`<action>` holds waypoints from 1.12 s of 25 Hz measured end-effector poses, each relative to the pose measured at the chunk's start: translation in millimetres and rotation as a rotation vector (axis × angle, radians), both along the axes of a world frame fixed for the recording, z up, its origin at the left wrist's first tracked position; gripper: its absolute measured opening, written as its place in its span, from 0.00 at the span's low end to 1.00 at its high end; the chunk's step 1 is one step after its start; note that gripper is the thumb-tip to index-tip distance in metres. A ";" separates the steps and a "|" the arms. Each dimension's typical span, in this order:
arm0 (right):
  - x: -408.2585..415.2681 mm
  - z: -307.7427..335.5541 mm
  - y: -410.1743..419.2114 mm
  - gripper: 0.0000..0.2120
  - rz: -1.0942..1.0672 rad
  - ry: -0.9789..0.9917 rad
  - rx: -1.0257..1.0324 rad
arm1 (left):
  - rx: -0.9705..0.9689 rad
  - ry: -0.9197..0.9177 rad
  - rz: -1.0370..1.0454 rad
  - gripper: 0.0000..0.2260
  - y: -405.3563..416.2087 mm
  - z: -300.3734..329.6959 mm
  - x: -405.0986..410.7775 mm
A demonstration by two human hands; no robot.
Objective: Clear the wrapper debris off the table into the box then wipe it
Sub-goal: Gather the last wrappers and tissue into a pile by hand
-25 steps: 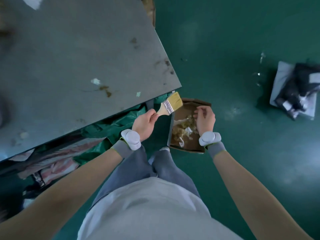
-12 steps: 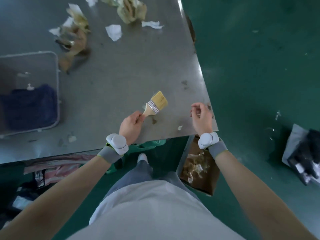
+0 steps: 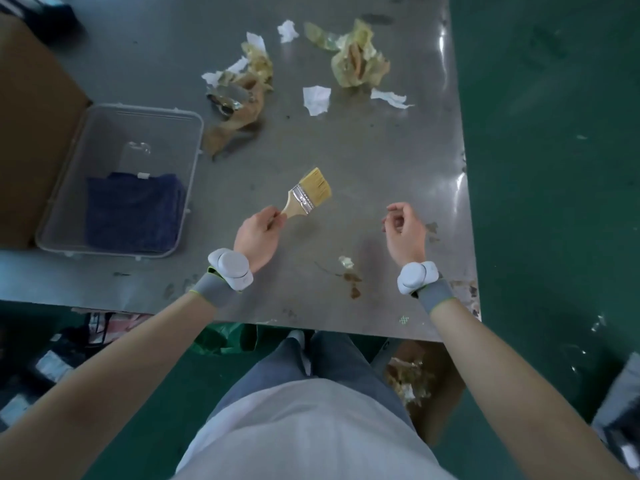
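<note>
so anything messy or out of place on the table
Yes: crumpled wrapper debris and torn white scraps litter the far side of the table, and brown stains mark its near edge between the hands.

Place: workshop
Floor: green painted floor (image 3: 554,98)
Bench: scuffed, stained steel table (image 3: 398,161)
Clutter: cardboard (image 3: 31,133), bags under table
</note>
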State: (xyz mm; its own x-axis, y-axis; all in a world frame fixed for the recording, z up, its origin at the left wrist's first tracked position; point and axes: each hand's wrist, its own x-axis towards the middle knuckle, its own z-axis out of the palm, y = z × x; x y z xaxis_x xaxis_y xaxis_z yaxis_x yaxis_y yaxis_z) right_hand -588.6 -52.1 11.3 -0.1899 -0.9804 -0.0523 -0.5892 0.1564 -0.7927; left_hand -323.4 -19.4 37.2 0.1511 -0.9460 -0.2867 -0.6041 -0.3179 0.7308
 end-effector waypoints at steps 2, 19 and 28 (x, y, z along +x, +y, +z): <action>7.9 0.1 -19.9 0.09 0.042 0.010 -0.006 | -0.012 -0.026 0.067 0.12 -13.7 2.3 9.3; 1.9 12.2 -307.1 0.57 0.137 0.149 0.044 | -0.105 -0.375 0.330 0.13 -231.1 30.8 13.7; 25.6 -19.6 -380.4 0.63 0.206 0.171 -0.058 | 0.148 -0.757 0.350 0.12 -306.7 19.0 73.1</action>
